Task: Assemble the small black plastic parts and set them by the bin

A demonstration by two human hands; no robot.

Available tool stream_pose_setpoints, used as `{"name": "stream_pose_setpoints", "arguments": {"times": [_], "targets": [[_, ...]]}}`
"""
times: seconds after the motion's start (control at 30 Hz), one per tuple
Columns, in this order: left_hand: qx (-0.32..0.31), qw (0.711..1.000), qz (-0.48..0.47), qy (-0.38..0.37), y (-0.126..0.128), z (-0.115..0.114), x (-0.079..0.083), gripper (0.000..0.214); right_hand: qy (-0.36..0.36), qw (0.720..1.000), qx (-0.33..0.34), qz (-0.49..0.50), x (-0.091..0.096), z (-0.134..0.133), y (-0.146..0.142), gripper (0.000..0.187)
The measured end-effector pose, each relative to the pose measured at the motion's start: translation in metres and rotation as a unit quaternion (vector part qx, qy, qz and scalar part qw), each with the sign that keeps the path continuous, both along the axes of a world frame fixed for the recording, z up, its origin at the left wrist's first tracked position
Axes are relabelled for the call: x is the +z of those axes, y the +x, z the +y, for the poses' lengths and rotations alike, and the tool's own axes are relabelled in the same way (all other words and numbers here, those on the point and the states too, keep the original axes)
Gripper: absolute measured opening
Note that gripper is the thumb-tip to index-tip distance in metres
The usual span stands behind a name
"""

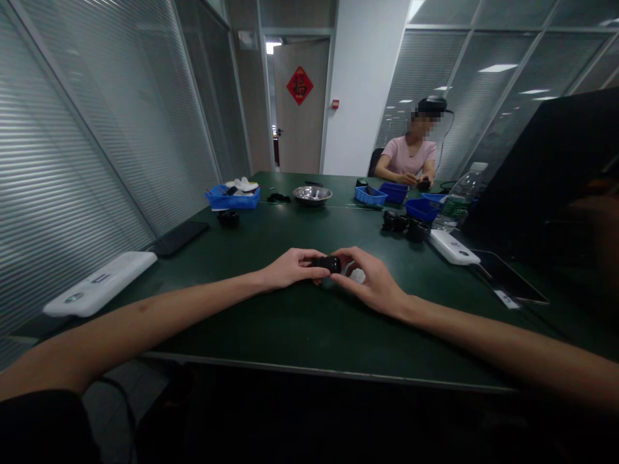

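A small glossy black cylindrical part [331,263] lies between my hands just above the green table; its exact kind is too small to tell. My left hand [293,268] is closed round its left end, thumb in front and fingers behind. From the other side, my right hand [374,282] curves over the right end, with thumb and forefinger tips at its rim. A whitish, translucent piece [358,276] shows in the gap between my right thumb and fingers; whether it is held or lies on the table I cannot tell.
Several black parts [405,225] stand right of centre, another black part [228,219] left. Behind are a metal bowl [312,195], a filled blue basket [234,198] and blue bins [394,192]. A bottle [455,198], power bank [453,247] and phone [507,276] sit right. Opposite sits a person [410,158].
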State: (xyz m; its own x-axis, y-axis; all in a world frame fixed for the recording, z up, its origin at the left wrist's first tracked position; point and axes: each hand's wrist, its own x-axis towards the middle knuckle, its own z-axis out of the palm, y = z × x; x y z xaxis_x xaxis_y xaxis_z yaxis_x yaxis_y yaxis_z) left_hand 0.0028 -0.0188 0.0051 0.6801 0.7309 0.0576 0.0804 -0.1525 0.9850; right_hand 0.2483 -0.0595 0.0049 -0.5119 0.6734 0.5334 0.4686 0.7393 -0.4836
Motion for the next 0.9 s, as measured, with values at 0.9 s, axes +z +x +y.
{"name": "stream_pose_setpoints", "arguments": {"times": [0.9], "targets": [[-0.003, 1.000, 0.006, -0.001, 0.0008, -0.0028, 0.0045, 0.045, 0.002, 1.000, 0.016, -0.005, -0.0006, 0.0006, 0.0010, 0.033]]}}
